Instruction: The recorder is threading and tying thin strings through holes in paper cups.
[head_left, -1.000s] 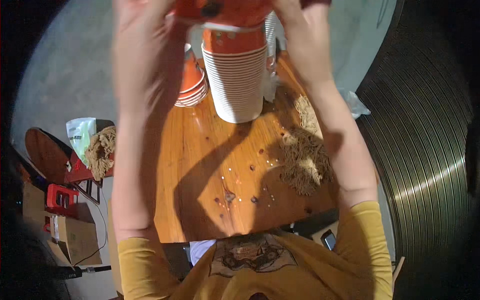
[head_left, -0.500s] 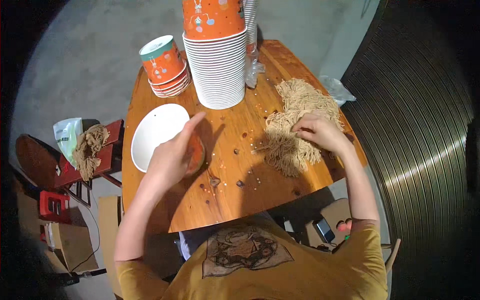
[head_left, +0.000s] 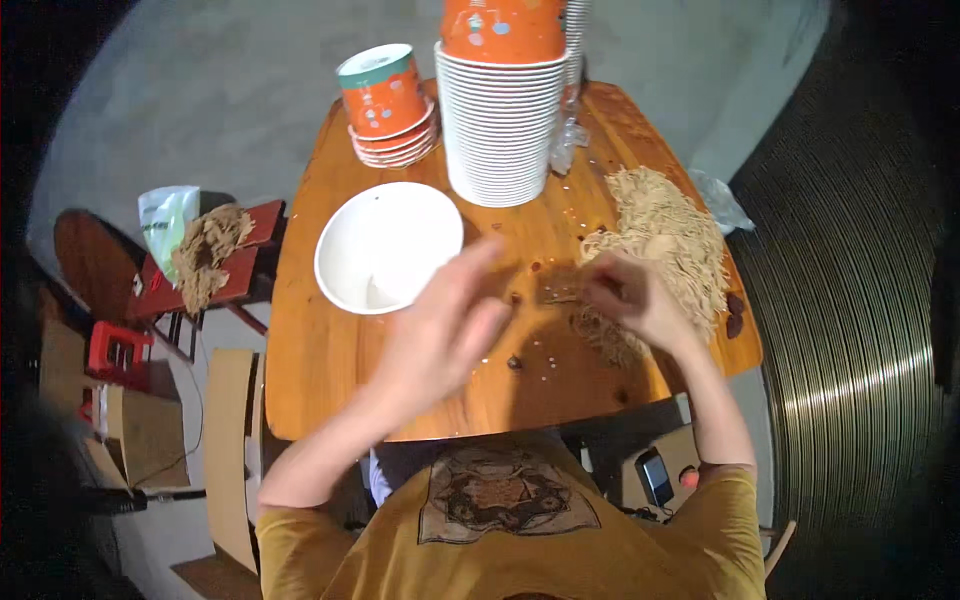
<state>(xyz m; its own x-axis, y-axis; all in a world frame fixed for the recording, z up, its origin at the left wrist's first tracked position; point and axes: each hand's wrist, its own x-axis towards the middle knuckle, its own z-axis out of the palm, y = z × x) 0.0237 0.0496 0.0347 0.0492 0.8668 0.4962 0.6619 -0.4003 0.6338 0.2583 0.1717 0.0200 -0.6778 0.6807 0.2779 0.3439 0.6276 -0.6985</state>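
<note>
My left hand [head_left: 440, 325] hovers over the table between the paper tub and the pile. Its thumb and fingers are apart, blurred by motion, and it holds nothing. Just beyond it, a round paper tub [head_left: 385, 235] stands with its white inside facing up; a small pale patch shows low inside. My right hand [head_left: 640, 300] is at the near left edge of a pile of beige, string-like strands [head_left: 675, 235]. Its fingers are curled together. A faint blurred streak lies at their tips, but I cannot make out what they hold.
A tall stack of nested paper tubs [head_left: 502, 130] rises at the back, beside a short upturned orange stack [head_left: 385, 100]. Clear plastic [head_left: 720, 200] sits right of the strands. More beige strands [head_left: 212, 250] lie on a red stool at left. A ribbed shutter [head_left: 850, 300] borders the right.
My left hand has let go of the tub, which now sits upright, and moved right toward my right hand. My right hand has drawn slightly back from the strands. The whole view has shifted.
</note>
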